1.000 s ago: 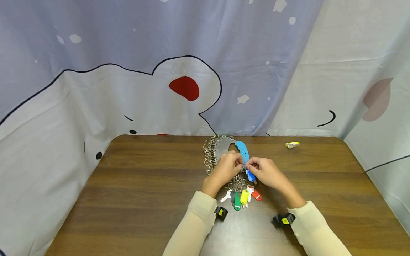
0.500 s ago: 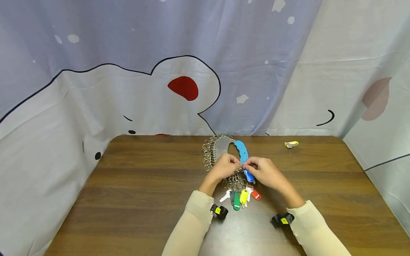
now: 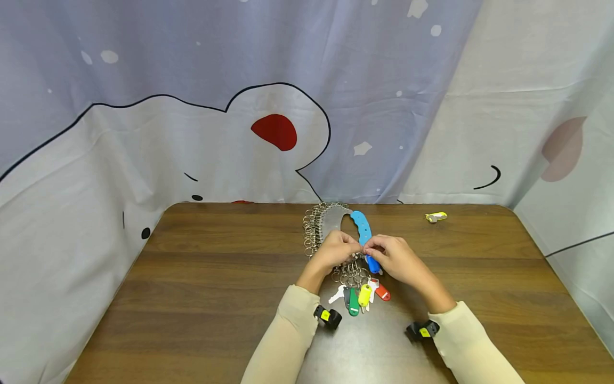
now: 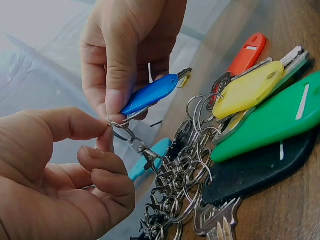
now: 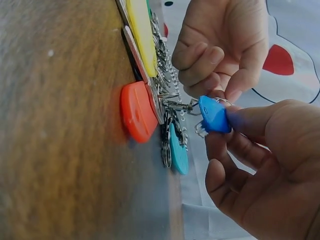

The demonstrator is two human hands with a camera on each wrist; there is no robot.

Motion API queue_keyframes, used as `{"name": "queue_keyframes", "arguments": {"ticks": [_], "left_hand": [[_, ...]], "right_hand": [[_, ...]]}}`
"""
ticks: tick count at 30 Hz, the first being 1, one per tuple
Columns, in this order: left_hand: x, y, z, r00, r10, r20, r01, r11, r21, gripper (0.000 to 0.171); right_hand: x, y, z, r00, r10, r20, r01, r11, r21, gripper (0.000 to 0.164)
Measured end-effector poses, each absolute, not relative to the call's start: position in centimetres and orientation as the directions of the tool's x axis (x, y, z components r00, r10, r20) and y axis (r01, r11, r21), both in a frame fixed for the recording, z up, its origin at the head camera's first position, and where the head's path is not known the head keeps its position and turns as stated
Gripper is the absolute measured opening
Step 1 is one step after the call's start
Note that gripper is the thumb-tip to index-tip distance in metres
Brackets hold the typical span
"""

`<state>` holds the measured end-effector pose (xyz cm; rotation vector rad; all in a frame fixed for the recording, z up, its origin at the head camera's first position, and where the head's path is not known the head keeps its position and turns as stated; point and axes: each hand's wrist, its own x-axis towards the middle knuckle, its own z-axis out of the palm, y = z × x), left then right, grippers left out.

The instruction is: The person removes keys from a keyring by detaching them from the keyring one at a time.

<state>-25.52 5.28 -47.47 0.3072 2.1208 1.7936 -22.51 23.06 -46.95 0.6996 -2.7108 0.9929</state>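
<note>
My left hand (image 3: 334,250) and right hand (image 3: 397,257) meet over a blue-handled metal ring holder (image 3: 362,226) lined with clips and rings. In the left wrist view, my left thumb and index finger pinch a split ring (image 4: 116,120) that joins a clip (image 4: 148,154). My right thumb and fingers pinch the blue key tag (image 4: 152,93), with a key partly showing behind it. Several tagged keys hang from other rings: a yellow tag (image 4: 248,89), a green tag (image 4: 275,117), a black tag (image 4: 260,165) and a red tag (image 5: 138,111).
A yellow-tagged key (image 3: 436,217) lies apart at the back right of the wooden table (image 3: 206,298). A patterned curtain (image 3: 384,133) hangs behind the table's back edge. Each wrist wears a black camera band.
My left hand has shifted slightly down and its fingers have drawn in toward the ring. The right hand stays nearly in place with the blue key tag.
</note>
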Motion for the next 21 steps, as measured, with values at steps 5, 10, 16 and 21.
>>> {"name": "queue_keyframes", "arguments": {"ticks": [5, 10, 16, 21], "left_hand": [[-25.6, 5.3, -47.6, -0.918, 0.387, -0.084, -0.003, 0.206, 0.978, 0.017], [-25.4, 5.1, -46.8, -0.925, 0.381, -0.003, 0.130, 0.323, 0.937, 0.010], [-25.3, 4.9, -46.2, -0.923, 0.381, 0.055, 0.230, 0.430, 0.873, 0.009], [-25.3, 4.9, -46.2, -0.895, 0.434, 0.100, 0.303, 0.429, 0.851, 0.008]], "right_hand": [[-22.5, 23.0, -46.9, -0.884, -0.349, 0.310, -0.467, 0.690, -0.553, 0.006], [-22.5, 22.8, -46.8, -0.893, -0.324, 0.313, -0.449, 0.699, -0.557, 0.007], [-22.5, 22.6, -46.9, -0.899, -0.292, 0.326, -0.432, 0.712, -0.553, 0.007], [-22.5, 22.6, -47.1, -0.906, -0.256, 0.336, -0.412, 0.717, -0.562, 0.006]]}}
